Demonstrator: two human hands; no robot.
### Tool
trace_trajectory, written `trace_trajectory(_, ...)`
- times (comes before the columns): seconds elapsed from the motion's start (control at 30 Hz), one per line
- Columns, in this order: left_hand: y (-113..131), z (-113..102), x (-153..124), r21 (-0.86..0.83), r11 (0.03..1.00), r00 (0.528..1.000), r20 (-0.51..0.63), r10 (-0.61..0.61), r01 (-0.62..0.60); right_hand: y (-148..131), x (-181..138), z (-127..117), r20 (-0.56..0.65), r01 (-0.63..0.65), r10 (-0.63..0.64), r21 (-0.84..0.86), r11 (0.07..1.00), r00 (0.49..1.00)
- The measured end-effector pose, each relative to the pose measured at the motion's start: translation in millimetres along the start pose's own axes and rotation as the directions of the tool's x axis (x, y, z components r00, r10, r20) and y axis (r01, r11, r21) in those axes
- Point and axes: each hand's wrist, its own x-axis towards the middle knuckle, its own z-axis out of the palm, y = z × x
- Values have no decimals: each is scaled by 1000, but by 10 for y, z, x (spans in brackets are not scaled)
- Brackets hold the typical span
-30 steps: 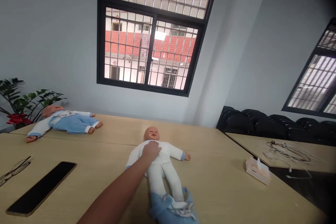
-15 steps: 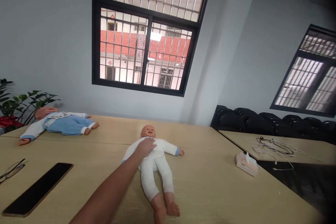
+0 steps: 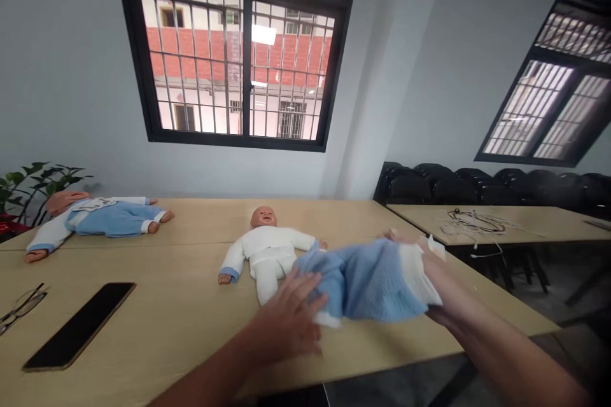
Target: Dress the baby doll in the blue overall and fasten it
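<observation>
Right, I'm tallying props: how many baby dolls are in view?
2. One baby doll in white lies centrally, partly hidden by a blue cloth garment; a second baby doll in blue and white lies far left, near a leafy green plant.

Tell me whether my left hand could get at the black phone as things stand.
Probably yes: the left hand is at the blue trousers, and the black phone lies to its left on the same table, with no object visible between them.
</observation>
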Motion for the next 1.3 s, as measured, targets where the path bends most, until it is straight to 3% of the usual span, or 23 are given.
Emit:
trace_trajectory(0.07,-113,8,-45,52,987,982,-119,-147,154,10,345,132,108,-135,112,240,961,988)
trace_trajectory(0.17,-311,-104,-92,-88,936,913,-204,-353,342,25,582,234,246,-233,149,361,903,958)
trace_trajectory(0.27,-447,-261,-98,-389,796,792,-219,-569,464,85,668,222,305,-237,141,305,922,942)
trace_trajectory(0.33,-532,-340,-41,-600,602,670,-142,-728,527,149,789,196,367,-230,143,206,951,919)
trace_trajectory(0.43,-719,-477,161,-809,290,529,30,-848,512,168,1120,191,429,-183,165,1,983,888)
trace_trajectory(0.5,-868,-647,339,-854,236,478,17,-878,464,63,1376,208,363,-114,136,-83,990,922)
trace_trajectory(0.57,-982,-891,494,-819,387,507,-140,-851,424,-124,1581,221,252,-32,50,-77,997,966)
trace_trajectory(0.63,-1019,-1150,576,-668,607,629,-261,-733,431,-310,1683,229,204,65,-51,-60,996,978)
trace_trajectory(0.73,-934,-1398,507,-363,833,833,-212,-511,418,-361,1611,291,326,228,-162,-175,958,931)
trace_trajectory(0.8,-825,-1420,341,-218,890,894,-120,-431,400,-177,1423,404,483,326,-165,-270,906,860)
trace_trajectory(0.87,-703,-1361,118,-148,904,914,7,-405,401,128,1159,563,625,388,-121,-312,867,772)
trace_trajectory(0.93,-587,-1276,-110,-148,900,903,204,-377,409,450,892,734,746,407,-47,-308,860,665)
trace_trajectory(1.0,-516,-1201,-291,-182,884,853,402,-333,431,702,725,894,820,403,74,-355,843,568)
trace_trajectory(1.03,-512,-1167,-351,-194,872,823,470,-320,450,791,707,970,821,422,96,-385,821,562)
trace_trajectory(1.07,-537,-1133,-387,-202,859,799,510,-317,470,859,737,1046,811,444,103,-415,794,575)
trace_trajectory(1.13,-676,-1049,-394,-214,836,789,507,-347,505,966,924,1213,754,483,53,-471,738,654)
trace_trajectory(1.23,-1051,-847,-301,-198,823,818,372,-439,532,1168,1323,1518,620,453,-14,-557,697,784)
trace_trajectory(1.3,-1315,-671,-225,-139,824,822,267,-503,549,1349,1511,1733,553,400,-11,-590,701,833)
